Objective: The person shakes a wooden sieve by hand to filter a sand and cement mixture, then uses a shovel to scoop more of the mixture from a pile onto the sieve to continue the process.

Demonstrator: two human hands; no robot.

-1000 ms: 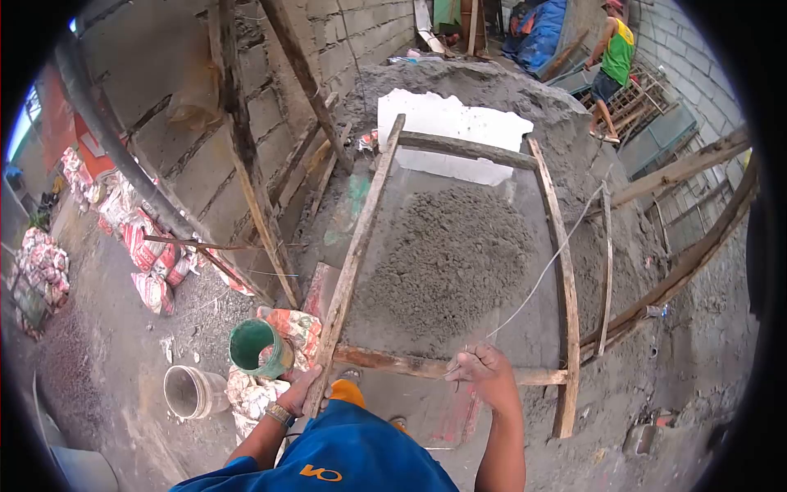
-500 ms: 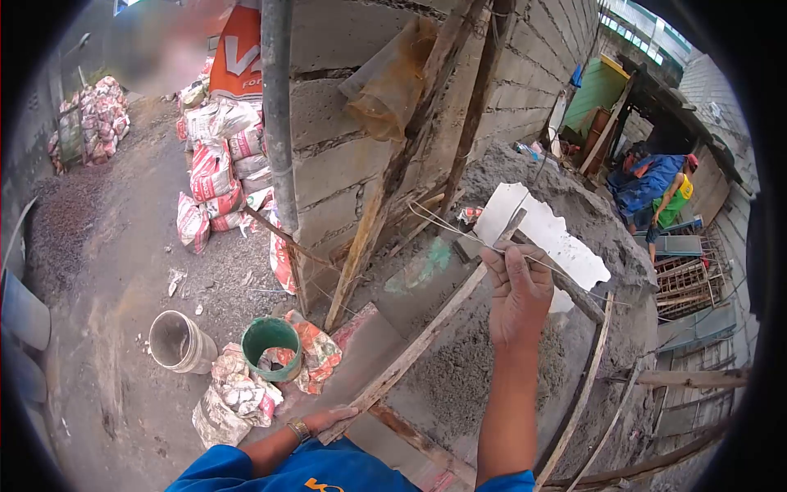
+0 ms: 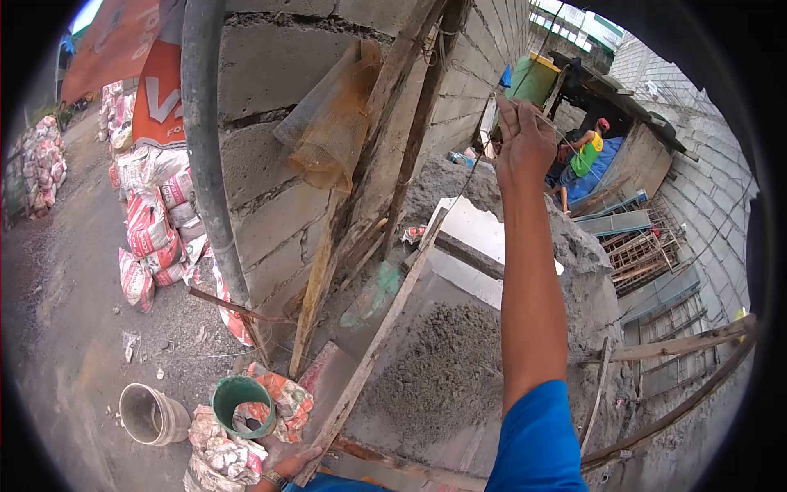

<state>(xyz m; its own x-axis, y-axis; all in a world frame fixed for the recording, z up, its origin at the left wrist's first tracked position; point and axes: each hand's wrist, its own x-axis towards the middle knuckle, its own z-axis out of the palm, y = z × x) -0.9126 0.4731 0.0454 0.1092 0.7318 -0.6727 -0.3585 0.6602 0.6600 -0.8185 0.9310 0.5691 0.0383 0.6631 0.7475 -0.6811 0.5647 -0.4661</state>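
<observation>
My left hand (image 3: 297,464), low in the head view, grips the lower end of a long wooden strip (image 3: 373,348). The strip slants up and away past a heap of wet grey mortar (image 3: 438,373). My right hand (image 3: 526,148) is raised at the upper right with its fingers pinched together. A thin, pale wire (image 3: 559,131) runs from the fingertips; most of it is hard to make out. Below that hand, a white sheet with a ragged edge (image 3: 471,220) lies beyond the mortar, partly hidden by my right forearm.
A white bucket (image 3: 168,414) and a green bucket (image 3: 243,402) stand at lower left beside crumpled sacks (image 3: 225,447). Stacked sacks (image 3: 152,238) sit behind a grey pole (image 3: 205,139). Wooden props lean against the block wall (image 3: 270,172). Another person (image 3: 584,156) stands at the back right.
My right hand has risen up and away from the wooden strip, still pinching the wire. My left hand keeps the strip's lower end. The view has shifted, and the other person stands more upright.
</observation>
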